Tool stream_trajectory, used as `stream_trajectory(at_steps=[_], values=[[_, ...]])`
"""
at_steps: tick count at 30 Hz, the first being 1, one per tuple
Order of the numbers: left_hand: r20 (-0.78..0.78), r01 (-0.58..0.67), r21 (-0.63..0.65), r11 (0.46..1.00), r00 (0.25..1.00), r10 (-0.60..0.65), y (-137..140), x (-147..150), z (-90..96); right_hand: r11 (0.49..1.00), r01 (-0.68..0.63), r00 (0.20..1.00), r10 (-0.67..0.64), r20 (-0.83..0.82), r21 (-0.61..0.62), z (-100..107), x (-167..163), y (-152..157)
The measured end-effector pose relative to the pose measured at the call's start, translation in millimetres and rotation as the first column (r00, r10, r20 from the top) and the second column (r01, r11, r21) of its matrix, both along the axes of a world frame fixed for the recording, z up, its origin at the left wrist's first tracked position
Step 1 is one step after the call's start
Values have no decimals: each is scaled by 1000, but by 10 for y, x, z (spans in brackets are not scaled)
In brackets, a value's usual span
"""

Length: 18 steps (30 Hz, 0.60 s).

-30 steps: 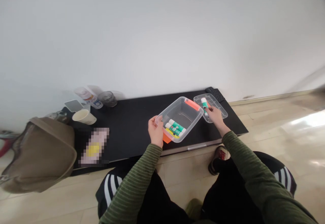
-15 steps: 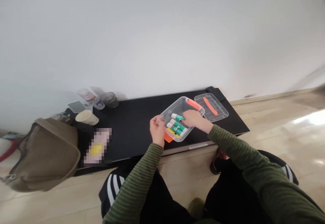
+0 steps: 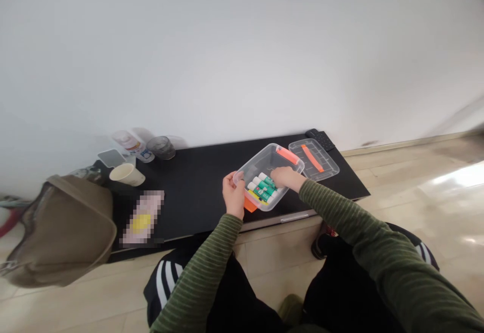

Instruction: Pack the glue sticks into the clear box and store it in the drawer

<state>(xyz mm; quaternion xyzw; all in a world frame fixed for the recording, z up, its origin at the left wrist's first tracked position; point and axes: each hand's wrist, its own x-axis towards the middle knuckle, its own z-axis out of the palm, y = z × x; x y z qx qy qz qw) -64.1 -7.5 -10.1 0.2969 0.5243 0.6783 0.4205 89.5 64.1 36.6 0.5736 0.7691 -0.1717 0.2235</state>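
A clear plastic box [image 3: 282,199] with orange clips is tilted above the black table. My left hand [image 3: 233,196] pinches its left rim, thumb inside. Several white-capped green glue sticks [image 3: 260,192] lie side by side in it, beside a yellow item [image 3: 257,197] whose kind I cannot make out. My right hand [image 3: 287,177] reaches into the box with its fingers closed at the end of the uppermost glue stick [image 3: 266,180]; the fingertips are partly hidden. Behind that hand lies the clear lid [image 3: 329,165] with an orange strip.
The black table [image 3: 196,187] stands against the white wall. At its left are a brown bag [image 3: 75,227], a paper cup [image 3: 127,174], a spray can [image 3: 134,146], a dark glass [image 3: 162,147] and a blurred pink packet [image 3: 145,207]. A black keypad-like device [image 3: 324,139] lies by the lid.
My right hand has lowered the uppermost glue stick, which now lies alongside the others in the box. The left hand keeps its hold on the rim.
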Motion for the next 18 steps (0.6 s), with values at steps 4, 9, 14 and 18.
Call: stream_trajectory(at_steps=[4, 9, 14, 18], values=[[-3, 1, 7, 1000, 1000, -1, 5, -1, -3, 1000, -7, 1000, 7, 2, 27, 37, 1, -21], [37, -14, -20, 1000, 999, 14, 31, 8, 11, 935, 59, 975, 21, -221, 350, 159, 139, -200], [10, 14, -49, 999, 1000, -14, 78, -41, 28, 679, 228, 877, 168, -450, 697, 243, 725, -406], [16, 117, -67, 991, 993, -117, 140, -139, 38, 720, 199, 905, 125, -407, 664, 100, 1411, -422]])
